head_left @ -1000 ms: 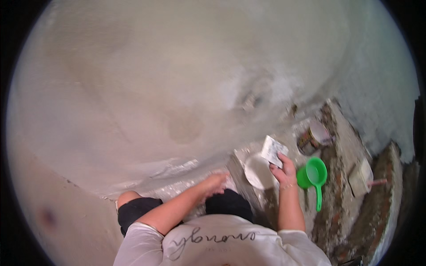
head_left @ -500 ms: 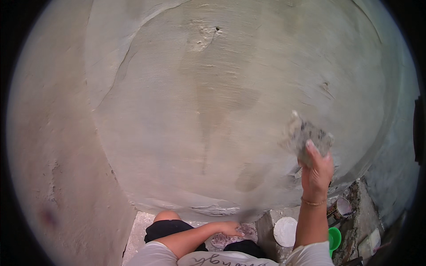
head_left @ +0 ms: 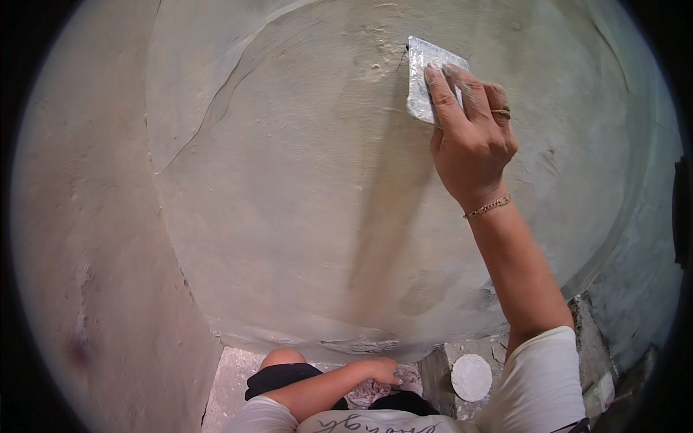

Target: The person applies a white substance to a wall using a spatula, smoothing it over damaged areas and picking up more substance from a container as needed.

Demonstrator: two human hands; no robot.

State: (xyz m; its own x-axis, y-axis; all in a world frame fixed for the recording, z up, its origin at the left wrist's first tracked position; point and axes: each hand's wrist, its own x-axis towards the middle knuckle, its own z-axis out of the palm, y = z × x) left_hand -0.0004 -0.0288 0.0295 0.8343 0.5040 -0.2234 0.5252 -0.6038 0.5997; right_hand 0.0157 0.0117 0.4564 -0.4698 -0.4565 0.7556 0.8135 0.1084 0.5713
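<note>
High on the plastered wall (head_left: 289, 180), my right hand (head_left: 473, 133) grips a flat, plaster-smeared scraper (head_left: 426, 76). Its plate lies against or very close to the surface, beside a small dark hole and some rough lumps. The fingers spread across the plate, with the thumb mostly hidden. Low down between my legs, my left hand (head_left: 380, 370) has its fingers curled at the edge of a round, pinkish, mottled thing (head_left: 368, 392), which looks smeared with wet plaster. The fingertips there are small and partly hidden.
A white round lid or bucket top (head_left: 471, 377) is at my lower right, beside a concrete block edge (head_left: 433, 375). A second wall (head_left: 86, 216) meets this one on the left. Rubble and a pale scrap (head_left: 598, 393) lie at the far lower right.
My right hand has swung up and left with the scraper, from the lower right to the upper middle of the wall. My left hand stays low. My right sleeve now covers the green cup.
</note>
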